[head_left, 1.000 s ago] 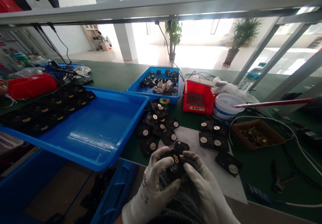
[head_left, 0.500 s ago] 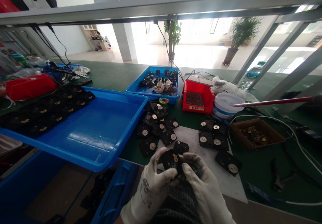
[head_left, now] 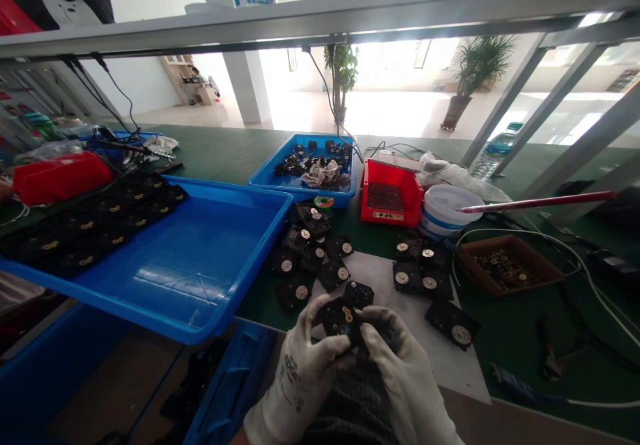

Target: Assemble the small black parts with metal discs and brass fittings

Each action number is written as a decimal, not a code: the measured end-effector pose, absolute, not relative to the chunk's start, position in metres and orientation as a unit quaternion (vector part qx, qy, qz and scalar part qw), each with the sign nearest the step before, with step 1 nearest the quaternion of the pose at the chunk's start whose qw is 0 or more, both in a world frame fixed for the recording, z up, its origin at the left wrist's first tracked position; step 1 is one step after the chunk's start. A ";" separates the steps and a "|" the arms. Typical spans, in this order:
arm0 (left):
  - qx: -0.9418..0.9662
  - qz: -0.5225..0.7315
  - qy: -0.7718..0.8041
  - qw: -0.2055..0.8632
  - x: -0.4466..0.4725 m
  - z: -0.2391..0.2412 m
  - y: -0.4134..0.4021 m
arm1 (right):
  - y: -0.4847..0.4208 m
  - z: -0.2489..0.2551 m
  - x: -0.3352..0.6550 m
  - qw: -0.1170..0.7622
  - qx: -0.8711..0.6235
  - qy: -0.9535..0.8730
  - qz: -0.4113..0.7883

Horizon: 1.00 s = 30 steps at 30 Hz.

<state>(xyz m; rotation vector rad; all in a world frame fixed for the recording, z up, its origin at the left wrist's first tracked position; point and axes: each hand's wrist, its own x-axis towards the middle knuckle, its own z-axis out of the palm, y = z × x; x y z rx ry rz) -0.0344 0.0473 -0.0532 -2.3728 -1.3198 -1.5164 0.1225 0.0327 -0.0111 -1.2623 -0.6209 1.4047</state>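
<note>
Both my hands wear white knit gloves and meet at the bottom centre. My left hand [head_left: 305,371] and my right hand [head_left: 400,371] pinch one small black plastic part [head_left: 343,318] with a brass piece on top, held just over the table's front edge. Right beyond it lies a pile of like black parts [head_left: 313,251] with round silver centres. More of these parts [head_left: 425,271] lie to the right on a white sheet [head_left: 400,311].
A big blue tray [head_left: 200,258] at left holds rows of black parts. Behind stand a smaller blue tray [head_left: 310,165], a red bin [head_left: 390,195], a white tub [head_left: 447,208] and a brown box of brass bits [head_left: 507,268]. Cables and pliers [head_left: 555,351] lie at right.
The black part has been turned slightly in my fingers and held a little higher. The view has shifted a touch; nothing on the table has moved.
</note>
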 end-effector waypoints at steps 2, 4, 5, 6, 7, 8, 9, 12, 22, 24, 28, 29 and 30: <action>-0.764 -0.485 -0.426 0.011 -0.035 -0.054 0.047 | 0.032 -0.010 0.121 0.541 -0.538 -0.263 0.591; -0.764 -0.487 -0.423 0.008 -0.035 -0.054 0.047 | 0.032 -0.009 0.121 0.542 -0.540 -0.272 0.584; -0.765 -0.485 -0.423 0.006 -0.036 -0.054 0.046 | 0.032 -0.008 0.121 0.544 -0.540 -0.278 0.579; -0.767 -0.480 -0.426 0.002 -0.036 -0.054 0.046 | 0.032 -0.008 0.122 0.546 -0.539 -0.285 0.575; -0.769 -0.472 -0.432 -0.004 -0.036 -0.053 0.046 | 0.032 -0.009 0.123 0.547 -0.539 -0.290 0.572; -0.771 -0.461 -0.440 -0.013 -0.036 -0.053 0.045 | 0.033 -0.010 0.124 0.545 -0.537 -0.294 0.573; -0.773 -0.448 -0.448 -0.025 -0.036 -0.053 0.045 | 0.033 -0.011 0.125 0.542 -0.536 -0.295 0.576; -0.778 -0.426 -0.458 -0.047 -0.035 -0.054 0.045 | 0.034 -0.018 0.129 0.540 -0.539 -0.285 0.580; -0.785 -0.458 -0.407 -0.091 -0.030 -0.053 0.044 | 0.025 -0.021 0.168 0.499 -0.566 -0.473 0.455; -0.781 -0.461 -0.405 -0.115 -0.032 -0.052 0.045 | 0.025 -0.009 0.197 0.509 -0.607 -0.492 0.360; -0.772 -0.496 -0.376 -0.127 -0.032 -0.050 0.049 | 0.052 0.027 0.274 0.536 -0.670 -0.456 0.237; -0.771 -0.508 -0.366 -0.117 -0.031 -0.049 0.050 | 0.065 0.036 0.293 0.568 -0.669 -0.426 0.218; -0.769 -0.519 -0.358 -0.103 -0.029 -0.047 0.052 | 0.081 0.044 0.311 0.591 -0.667 -0.408 0.197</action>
